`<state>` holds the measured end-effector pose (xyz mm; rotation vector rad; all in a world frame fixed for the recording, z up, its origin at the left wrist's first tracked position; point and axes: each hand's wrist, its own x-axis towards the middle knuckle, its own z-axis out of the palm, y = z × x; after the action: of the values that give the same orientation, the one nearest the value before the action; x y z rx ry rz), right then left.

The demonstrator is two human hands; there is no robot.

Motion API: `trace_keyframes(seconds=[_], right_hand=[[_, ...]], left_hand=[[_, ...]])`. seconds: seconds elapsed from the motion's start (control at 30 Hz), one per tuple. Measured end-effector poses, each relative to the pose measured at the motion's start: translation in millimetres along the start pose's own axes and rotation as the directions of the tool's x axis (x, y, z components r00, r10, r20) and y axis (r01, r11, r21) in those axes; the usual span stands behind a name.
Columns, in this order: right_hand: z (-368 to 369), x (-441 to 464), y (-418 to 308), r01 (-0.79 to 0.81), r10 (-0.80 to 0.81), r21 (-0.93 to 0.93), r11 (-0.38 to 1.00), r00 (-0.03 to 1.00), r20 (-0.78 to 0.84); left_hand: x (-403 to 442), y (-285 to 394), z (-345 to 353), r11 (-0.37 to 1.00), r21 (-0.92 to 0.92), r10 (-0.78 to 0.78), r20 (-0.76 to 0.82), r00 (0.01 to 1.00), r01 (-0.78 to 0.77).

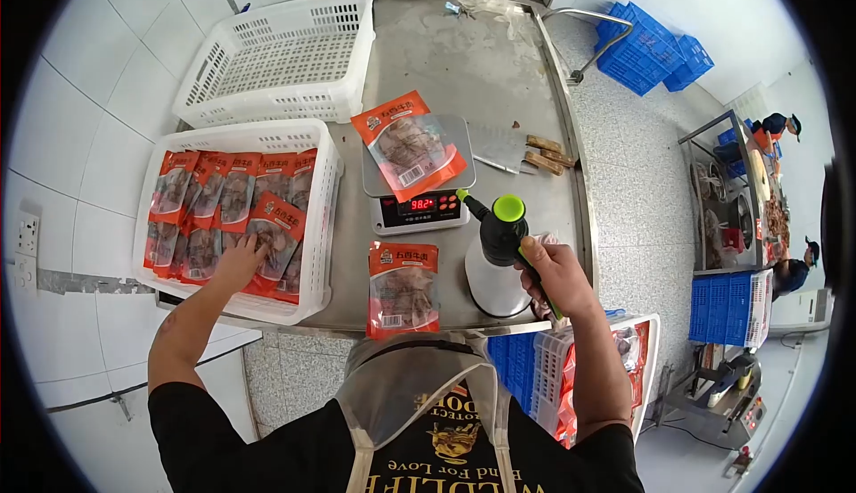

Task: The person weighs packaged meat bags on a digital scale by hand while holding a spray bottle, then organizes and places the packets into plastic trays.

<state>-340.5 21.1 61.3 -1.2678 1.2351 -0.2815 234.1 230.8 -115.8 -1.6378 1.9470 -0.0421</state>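
"Okay, from my remote seat, what do I have, biggest first?"

"I see the metal desk (450, 38), and on its left a white crate (328, 176) of red packets. Another white crate (308, 106) sits beyond it."

"And next in size?"

"I make out a scale (389, 217) mid-desk, right of the packet crate. Nearer me and to its right is a black sprayer (501, 242) with a green cap."

"How do my two grips stand?"

"My right grip (555, 275) is clamped around the sprayer's handle. My left grip (241, 263) reaches into the packet crate, fingers touching the top packet (278, 236); I can't tell whether they pinch it."

"How does that packet lie?"

"Just up and right of my left grip, on the other packets, long axis slanting from upper right to lower left. My left is far the nearer hand; the right is well apart, across the desk."

"Any others outside the crate?"

"One packet on the scale (410, 147), its long axis running upper left to lower right, and one on the desk's near edge (404, 290), pointing straight away from me."

"Smallest?"

"The sprayer's green nozzle (462, 194), near the lower right corner of the scale's packet."
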Motion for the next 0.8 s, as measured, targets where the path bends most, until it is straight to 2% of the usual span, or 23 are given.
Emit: trace_keyframes(seconds=[0.03, 0.1, 0.13, 0.2, 0.27, 0.4, 0.5, 0.57, 0.63, 0.7, 0.8], right_hand=[[-1, 6, -5, 0.003, -0.003, -0.004, 1.0, 1.0, -0.01], [0, 17, -17, -0.107, 0.11, -0.106, 0.989, 0.994, 0.02], [2, 22, -28, -0.125, 0.131, -0.123, 0.984, 0.991, 0.038], [6, 40, -37, -0.138, 0.147, -0.175, 0.975, 0.988, 0.042], [13, 53, -52, -0.17, 0.191, -0.273, 0.947, 0.98, 0.051], [23, 69, -64, -0.162, 0.194, -0.316, 0.935, 0.979, 0.071], [24, 73, -65, -0.154, 0.175, -0.273, 0.95, 0.983, 0.054], [23, 72, -63, -0.116, 0.117, -0.129, 0.985, 0.993, 0.001], [22, 71, -64, -0.098, 0.099, -0.115, 0.989, 0.995, 0.009], [22, 69, -63, -0.102, 0.104, -0.084, 0.991, 0.994, 0.023], [19, 67, -57, -0.079, 0.082, -0.09, 0.993, 0.996, 0.036]], left_hand=[[2, 2, -3, 1.0, -0.002, 0.003, -0.011, 1.0, -0.003], [3, 1, -10, 0.989, -0.143, -0.023, 0.034, 0.999, 0.028], [4, 2, -23, 0.989, -0.147, -0.021, 0.024, 0.999, 0.024], [8, 4, -49, 0.96, -0.264, -0.035, 0.226, 0.974, 0.095], [17, 3, -48, 0.968, -0.244, -0.016, 0.166, 0.986, 0.057], [12, -2, -29, 0.988, -0.155, 0.018, -0.004, 1.0, -0.019], [-10, 0, -5, 0.994, -0.101, 0.02, -0.101, 0.995, -0.031], [-6, -2, 11, 0.995, -0.098, 0.01, -0.057, 0.998, -0.016], [-2, -1, 16, 0.996, -0.087, 0.008, -0.023, 1.0, -0.01], [-2, 1, 12, 0.982, -0.186, -0.013, -0.007, 1.0, 0.011], [-4, 2, -13, 0.989, -0.133, 0.067, -0.002, 0.998, -0.067]])
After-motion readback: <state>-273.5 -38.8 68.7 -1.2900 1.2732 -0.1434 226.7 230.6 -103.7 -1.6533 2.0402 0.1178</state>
